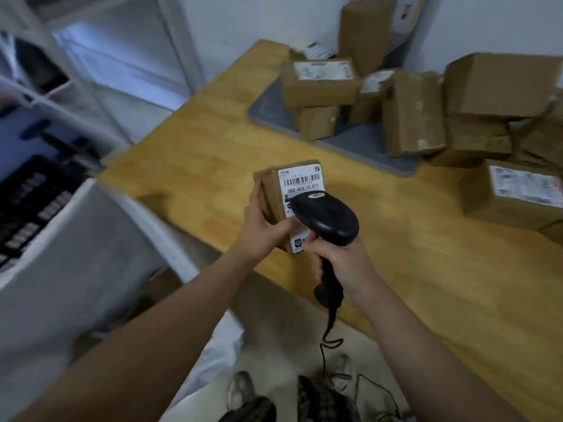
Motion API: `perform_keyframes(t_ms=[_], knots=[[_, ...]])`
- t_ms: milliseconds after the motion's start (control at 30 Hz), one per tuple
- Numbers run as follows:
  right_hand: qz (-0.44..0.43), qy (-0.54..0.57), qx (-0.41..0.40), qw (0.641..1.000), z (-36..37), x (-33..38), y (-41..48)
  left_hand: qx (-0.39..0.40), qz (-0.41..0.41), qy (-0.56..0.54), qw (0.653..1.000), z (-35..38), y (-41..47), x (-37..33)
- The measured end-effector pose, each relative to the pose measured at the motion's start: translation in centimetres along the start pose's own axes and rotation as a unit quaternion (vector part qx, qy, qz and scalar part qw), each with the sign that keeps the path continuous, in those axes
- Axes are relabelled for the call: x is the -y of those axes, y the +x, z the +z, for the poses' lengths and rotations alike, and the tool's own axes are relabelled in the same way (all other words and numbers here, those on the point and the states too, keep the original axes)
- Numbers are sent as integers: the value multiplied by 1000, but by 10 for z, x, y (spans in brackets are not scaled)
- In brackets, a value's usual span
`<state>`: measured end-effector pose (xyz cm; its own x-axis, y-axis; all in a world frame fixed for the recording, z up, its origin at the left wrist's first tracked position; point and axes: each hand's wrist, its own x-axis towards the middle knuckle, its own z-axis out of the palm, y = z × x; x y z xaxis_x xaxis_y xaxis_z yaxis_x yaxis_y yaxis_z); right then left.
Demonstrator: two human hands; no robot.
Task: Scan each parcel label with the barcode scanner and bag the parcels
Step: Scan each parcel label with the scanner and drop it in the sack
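My left hand (262, 225) grips a small brown cardboard parcel (271, 193) above the near edge of the wooden table, its white barcode label (301, 181) facing up toward me. My right hand (338, 263) holds the handle of a black barcode scanner (327, 217), whose head hovers just over the lower part of the label and covers it. The scanner's black cable (326, 342) hangs down toward the floor.
Several brown parcels (411, 114) are piled at the back right of the wooden table (198, 166), some on a grey mat (359, 141); one labelled box (515, 193) lies at the right. A large white bag (76, 254) stands open at the left, next to white shelving.
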<state>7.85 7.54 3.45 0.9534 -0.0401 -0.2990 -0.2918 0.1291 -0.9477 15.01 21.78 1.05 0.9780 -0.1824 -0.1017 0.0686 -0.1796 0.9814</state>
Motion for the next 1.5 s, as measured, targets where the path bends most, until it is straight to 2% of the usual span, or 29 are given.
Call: perform_keyframes(t_ms=[200,333,433,500,633,700,800,867,933,1033,1133,1233,1367,1500], knots=[[74,-45,66,994,127,-72,-5,-117,-98,-33,988,-142,-101,94],[158,-99,64,980,184,-112,-6,-201,-169,47,964,-218,-151,161],[190,-172,66,964,213,-147,3,-233,-327,185,897,-257,-155,201],[191,-220,66,954,231,-171,13,-177,-379,309,854,-272,-145,222],[152,-349,39,924,257,-211,35,4,-330,471,818,-277,-105,274],[117,-389,11,914,260,-227,44,55,-294,509,807,-264,-85,299],[83,-433,-13,897,251,-245,50,43,-246,552,796,-239,-62,338],[70,-448,-15,891,241,-255,52,18,-251,555,793,-229,-53,365],[64,-446,-16,892,231,-261,53,40,-266,549,791,-221,-50,383],[52,-447,-9,893,221,-268,54,51,-223,593,772,-213,-54,394],[55,-452,-24,890,221,-264,51,45,-184,602,776,-219,-58,382],[62,-436,-40,897,223,-251,43,37,-181,603,776,-233,-64,351],[67,-375,-70,922,225,-216,27,18,-182,571,801,-245,-74,288],[79,-292,-102,947,214,-166,19,-12,-100,534,839,-236,-79,205]])
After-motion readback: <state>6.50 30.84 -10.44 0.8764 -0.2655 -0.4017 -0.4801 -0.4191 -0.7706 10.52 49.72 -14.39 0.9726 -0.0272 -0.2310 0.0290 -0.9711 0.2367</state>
